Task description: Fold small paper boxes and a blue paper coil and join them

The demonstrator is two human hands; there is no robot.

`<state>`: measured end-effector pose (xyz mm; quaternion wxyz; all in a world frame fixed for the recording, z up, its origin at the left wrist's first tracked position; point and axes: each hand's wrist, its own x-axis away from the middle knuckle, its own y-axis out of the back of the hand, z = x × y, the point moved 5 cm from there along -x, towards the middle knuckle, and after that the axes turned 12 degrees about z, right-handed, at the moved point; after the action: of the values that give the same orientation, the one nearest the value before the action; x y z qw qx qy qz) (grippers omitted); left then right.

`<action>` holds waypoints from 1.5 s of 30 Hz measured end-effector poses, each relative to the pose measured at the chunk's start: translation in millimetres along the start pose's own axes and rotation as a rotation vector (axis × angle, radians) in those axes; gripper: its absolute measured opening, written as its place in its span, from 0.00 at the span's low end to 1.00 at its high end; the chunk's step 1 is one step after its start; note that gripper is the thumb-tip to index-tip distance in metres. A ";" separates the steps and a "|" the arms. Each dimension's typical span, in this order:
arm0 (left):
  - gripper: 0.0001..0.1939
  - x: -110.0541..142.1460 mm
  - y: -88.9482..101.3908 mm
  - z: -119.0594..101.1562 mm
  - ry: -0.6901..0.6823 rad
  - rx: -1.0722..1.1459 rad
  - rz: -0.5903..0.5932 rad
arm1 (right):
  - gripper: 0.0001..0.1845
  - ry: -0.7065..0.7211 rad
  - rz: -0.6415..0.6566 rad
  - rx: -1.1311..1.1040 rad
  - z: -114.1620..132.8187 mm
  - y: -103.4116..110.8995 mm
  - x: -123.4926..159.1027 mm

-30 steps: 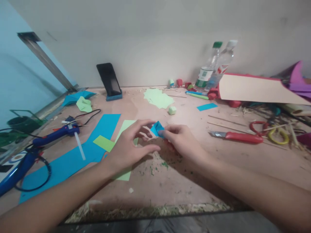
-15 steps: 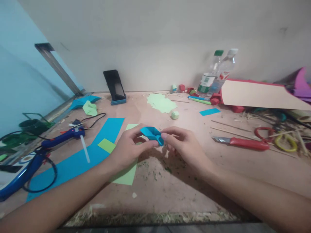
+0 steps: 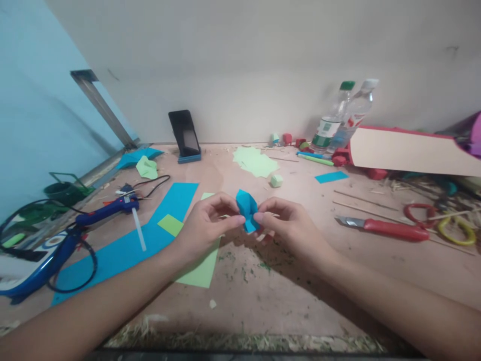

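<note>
A small folded piece of blue paper [image 3: 247, 203] is held above the middle of the table. My left hand [image 3: 210, 220] pinches its left side between thumb and fingers. Its right side is gripped by the thumb and fingers of my right hand [image 3: 283, 220]. Creases and raised flaps show on the paper; its lower part is partly behind my fingertips. Beneath and beside my left hand lie a light green sheet [image 3: 203, 268], a large blue sheet [image 3: 158, 240] and a small green strip [image 3: 170, 225]. A little light green paper cube [image 3: 276, 181] sits beyond my hands.
A blue glue gun [image 3: 105, 210] with a glue stick lies left, its cord looping nearby. A phone [image 3: 185, 133] stands at the back. Two bottles [image 3: 326, 128] stand back right. Right lie a red-handled utility knife [image 3: 394, 229], scissors [image 3: 456, 230] and thin sticks. A blue strip [image 3: 331, 177] lies near them.
The folded blue paper has been turned more upright between my hands, and its flaps now face differently. Both hands stay pinched on it. The view has shifted slightly left.
</note>
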<state>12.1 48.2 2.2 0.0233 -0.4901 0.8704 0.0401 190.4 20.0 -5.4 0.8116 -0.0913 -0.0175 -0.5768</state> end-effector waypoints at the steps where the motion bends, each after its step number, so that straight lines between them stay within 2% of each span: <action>1: 0.10 1.0 -0.9 -1.7 -0.002 -0.029 -0.003 | 0.14 -0.001 -0.004 -0.014 -0.9 0.5 -0.5; 8: 0.08 6.4 -1.3 -6.5 -0.020 -0.172 -0.081 | 0.16 0.022 0.003 -0.020 -0.7 -1.0 0.0; 13: 0.05 6.1 -2.3 -7.7 -0.039 -0.240 -0.045 | 0.22 0.008 0.046 0.001 1.7 -3.5 1.1; 19: 0.04 9.6 -5.2 -8.3 -0.084 -0.320 -0.041 | 0.14 0.007 0.063 0.067 -0.8 -3.7 -1.1; 23: 0.03 10.8 -10.0 -8.7 -0.146 -0.397 0.001 | 0.09 0.018 0.024 0.137 -1.2 -0.7 -2.8; 30: 0.06 11.8 -10.8 -13.6 -0.197 -0.514 0.006 | 0.09 0.048 0.023 0.267 2.0 -2.2 -2.4; 35: 0.04 13.5 -10.7 -9.4 -0.096 -0.395 -0.008 | 0.06 0.105 0.046 0.349 3.1 -5.5 -1.8; 38: 0.08 13.2 -9.2 -5.9 -0.061 -0.296 -0.052 | 0.05 0.124 0.050 0.388 2.9 -5.9 -1.0; 45: 0.12 6.6 -4.7 -2.9 -0.029 -0.218 -0.061 | 0.06 0.166 0.076 0.443 5.8 -9.8 1.1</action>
<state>12.6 39.9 4.4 -0.0165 -0.5153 0.8452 0.1407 181.9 16.9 1.7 0.8315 0.1362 -0.0735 -0.5335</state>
